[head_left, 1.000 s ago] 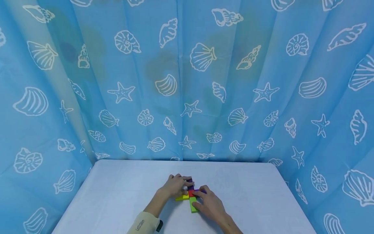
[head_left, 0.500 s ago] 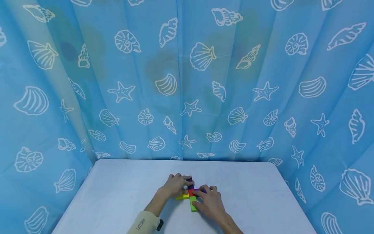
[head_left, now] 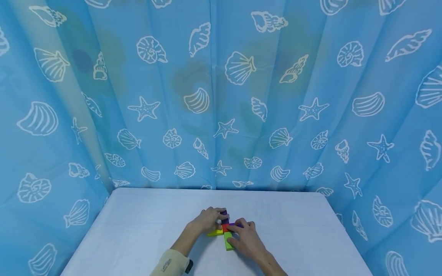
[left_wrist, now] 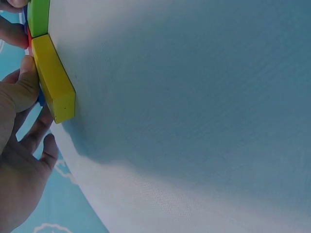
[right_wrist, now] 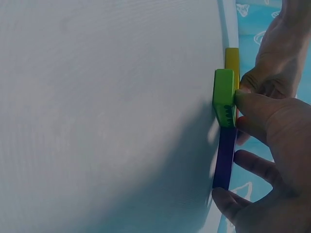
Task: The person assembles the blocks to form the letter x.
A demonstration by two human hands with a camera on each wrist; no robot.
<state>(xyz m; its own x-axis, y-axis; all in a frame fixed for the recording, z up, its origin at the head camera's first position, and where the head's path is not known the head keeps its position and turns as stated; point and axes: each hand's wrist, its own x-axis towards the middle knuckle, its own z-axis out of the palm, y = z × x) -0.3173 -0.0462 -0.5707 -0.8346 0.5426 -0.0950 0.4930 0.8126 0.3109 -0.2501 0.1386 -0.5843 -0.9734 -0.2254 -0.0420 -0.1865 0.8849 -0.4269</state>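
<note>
Several coloured blocks meet in a cross on the table. A red block [head_left: 225,228] is at the centre, a green block [right_wrist: 224,87] points to the near side, a yellow block [left_wrist: 53,77] to the left and a purple block [right_wrist: 224,158] to the right. At the far side lies a dark blue block [head_left: 225,221], partly covered by fingers. My left hand [head_left: 207,220] pinches that dark block, its thumb by the yellow block's inner end. Spread across the green, red and purple blocks, my right hand [head_left: 248,239] touches them with its thumb and fingers.
A white cloth covers the table [head_left: 148,214]. Blue curtains [head_left: 214,96] with white shell prints hang behind it and along both sides. The left forearm wears a light sleeve [head_left: 170,263] with a small dark object at its edge.
Both hands and the blocks keep almost the same place. Some fingers of the right hand shift very slightly.
</note>
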